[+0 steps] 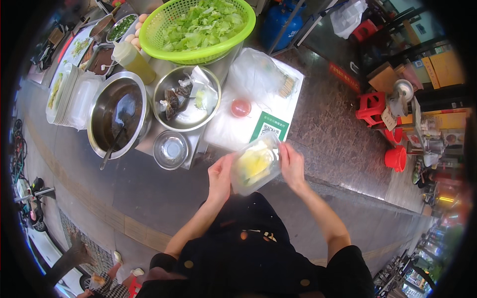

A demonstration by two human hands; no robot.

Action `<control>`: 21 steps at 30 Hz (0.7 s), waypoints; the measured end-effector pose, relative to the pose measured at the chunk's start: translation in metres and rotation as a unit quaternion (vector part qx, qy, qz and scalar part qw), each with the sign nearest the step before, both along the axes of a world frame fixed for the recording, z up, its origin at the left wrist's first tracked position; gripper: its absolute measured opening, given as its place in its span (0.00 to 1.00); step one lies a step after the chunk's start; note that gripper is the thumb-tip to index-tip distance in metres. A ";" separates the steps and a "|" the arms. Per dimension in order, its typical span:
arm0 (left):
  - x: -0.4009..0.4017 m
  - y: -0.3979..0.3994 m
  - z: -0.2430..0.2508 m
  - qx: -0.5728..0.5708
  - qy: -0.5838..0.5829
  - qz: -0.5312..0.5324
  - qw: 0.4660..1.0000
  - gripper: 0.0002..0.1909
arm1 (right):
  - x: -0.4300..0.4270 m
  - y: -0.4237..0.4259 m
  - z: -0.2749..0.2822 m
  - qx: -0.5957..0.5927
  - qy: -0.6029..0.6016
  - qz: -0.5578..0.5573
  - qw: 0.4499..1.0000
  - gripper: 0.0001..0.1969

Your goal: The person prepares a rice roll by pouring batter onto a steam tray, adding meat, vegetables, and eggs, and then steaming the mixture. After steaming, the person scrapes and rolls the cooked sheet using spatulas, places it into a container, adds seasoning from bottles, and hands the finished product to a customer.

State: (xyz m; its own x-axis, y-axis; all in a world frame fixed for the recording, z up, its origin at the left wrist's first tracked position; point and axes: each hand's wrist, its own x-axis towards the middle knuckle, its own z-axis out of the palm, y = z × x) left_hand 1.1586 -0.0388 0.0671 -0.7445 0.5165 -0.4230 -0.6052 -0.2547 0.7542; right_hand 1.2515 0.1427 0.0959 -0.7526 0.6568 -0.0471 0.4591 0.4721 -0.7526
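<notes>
In front of my body I hold a clear plastic takeaway box (256, 164) that is slightly tilted. Yellow food, perhaps egg, shows through it with a bit of green at one end. My left hand (220, 175) grips its left edge, and my right hand (292, 164) pinches the upper right corner. Just beyond the box lies a green card with a printed code (261, 124), partly covered by it. A small tub with a red lid (241, 107) sits on the white tabletop (220, 132), beside a clear plastic bag (253, 72).
To the left stand a steel bowl of dark sauce (121, 104) with a ladle, a steel bowl of small bags (179, 115) and a small metal bowl (171, 149). Behind are a green basket of lettuce (164, 52), a squeeze bottle (138, 65) and a blue gas cylinder (283, 28). A person sits lower left.
</notes>
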 end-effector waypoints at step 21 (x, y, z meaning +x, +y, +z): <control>0.028 0.104 -0.113 -0.132 -0.070 0.038 0.988 0.10 | -0.028 0.207 -0.128 -0.351 -0.223 -0.040 0.909 0.27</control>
